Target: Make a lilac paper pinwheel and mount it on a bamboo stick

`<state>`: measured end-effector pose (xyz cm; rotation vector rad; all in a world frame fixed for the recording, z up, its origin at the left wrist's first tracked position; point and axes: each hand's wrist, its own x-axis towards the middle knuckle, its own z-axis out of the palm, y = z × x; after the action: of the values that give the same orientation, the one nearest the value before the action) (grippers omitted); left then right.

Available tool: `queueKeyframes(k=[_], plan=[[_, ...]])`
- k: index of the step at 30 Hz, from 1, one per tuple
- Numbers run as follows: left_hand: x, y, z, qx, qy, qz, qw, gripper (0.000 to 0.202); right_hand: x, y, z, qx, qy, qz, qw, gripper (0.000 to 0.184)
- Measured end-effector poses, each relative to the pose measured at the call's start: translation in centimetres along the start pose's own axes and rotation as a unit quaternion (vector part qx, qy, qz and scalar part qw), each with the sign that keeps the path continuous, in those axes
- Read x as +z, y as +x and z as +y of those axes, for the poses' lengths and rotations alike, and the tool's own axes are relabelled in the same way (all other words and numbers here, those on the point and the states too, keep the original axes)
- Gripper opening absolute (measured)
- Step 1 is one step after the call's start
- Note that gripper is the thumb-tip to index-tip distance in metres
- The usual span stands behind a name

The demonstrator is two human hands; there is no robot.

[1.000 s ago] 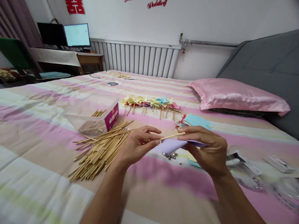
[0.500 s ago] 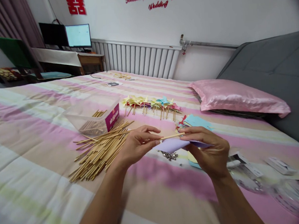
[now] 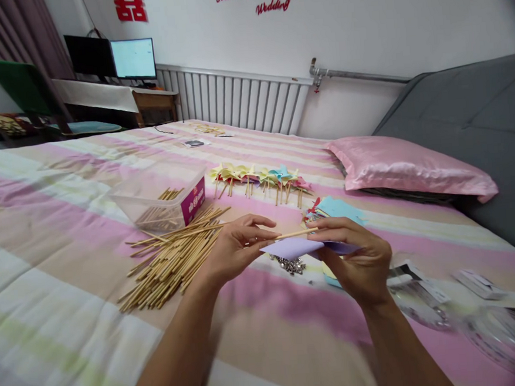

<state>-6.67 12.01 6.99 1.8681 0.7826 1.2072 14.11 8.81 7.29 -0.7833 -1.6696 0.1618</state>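
Note:
A thin wooden stick (image 3: 293, 234) runs level between my two hands above the bed. My left hand (image 3: 239, 244) pinches its left end between thumb and fingers. With my right hand (image 3: 354, 251) I grip the stick's other end together with a folded sheet of purple paper (image 3: 290, 248), which hangs just under the stick. Where paper and stick meet is hidden by my right fingers. Below the paper lies a small heap of silvery metal pins (image 3: 292, 265). A large pile of wooden sticks (image 3: 174, 263) spreads to the left of my left hand.
Behind the pile stands a clear plastic box (image 3: 153, 209) holding more sticks. Several finished paper pinwheels (image 3: 251, 173) lie in a row beyond my hands. Blue paper sheets (image 3: 340, 209) are behind my right hand, plastic packets (image 3: 418, 293) to its right, and a pink pillow (image 3: 414, 164) farther back.
Both hands keep their hold on the stick and purple paper. My right hand has shifted very slightly left, and the paper's left part now shows flatter.

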Motion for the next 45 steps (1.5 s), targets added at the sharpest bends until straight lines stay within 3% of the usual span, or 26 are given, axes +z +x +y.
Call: queueKeyframes(k=[21,45], plan=[[0.01,-0.17,0.0,-0.019,-0.077,-0.026,0.996,0.017,0.51,-0.18,-0.16,-0.023,-0.007,-0.014,1.0,0.023],[-0.06,-0.33,0.34,-0.044,-0.072,-0.033,0.996,0.016,0.55,-0.22,-0.09,-0.029,-0.011,-0.013,0.999,0.024]])
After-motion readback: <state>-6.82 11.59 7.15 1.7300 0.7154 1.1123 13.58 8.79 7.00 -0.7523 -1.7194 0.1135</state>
